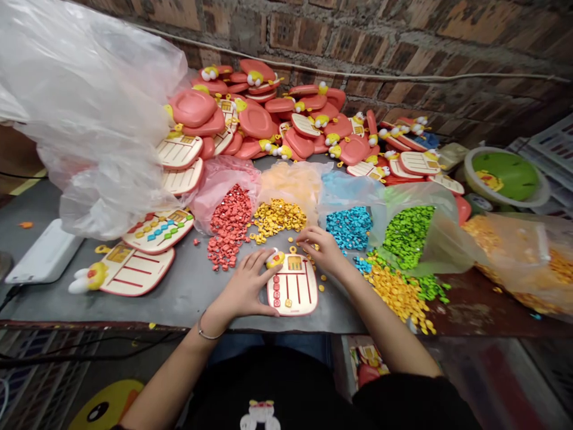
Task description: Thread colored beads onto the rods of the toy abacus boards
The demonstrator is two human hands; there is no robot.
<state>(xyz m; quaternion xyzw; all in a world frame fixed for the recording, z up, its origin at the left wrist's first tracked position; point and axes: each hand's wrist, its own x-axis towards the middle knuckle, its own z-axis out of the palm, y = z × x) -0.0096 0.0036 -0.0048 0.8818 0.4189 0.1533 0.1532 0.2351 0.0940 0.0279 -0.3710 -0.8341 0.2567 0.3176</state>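
Note:
A cream toy abacus board [293, 289] with red rods and a few red beads lies on the grey table in front of me. My left hand [248, 286] rests against its left edge, fingers curled round the yellow duck head at its top corner. My right hand [324, 251] hovers just above the board's top right, fingers pinched among loose yellow beads [278, 218]; what it pinches is too small to name. Piles of red beads [229, 226], blue beads [349, 228] and green beads [408, 230] lie in open bags behind the board.
Two finished boards [134, 272] lie at the left beside a large clear plastic bag [89, 113]. A heap of red-backed boards [286, 122] fills the back by the brick wall. A green bowl [508, 176] and an orange bead bag [523, 257] sit right.

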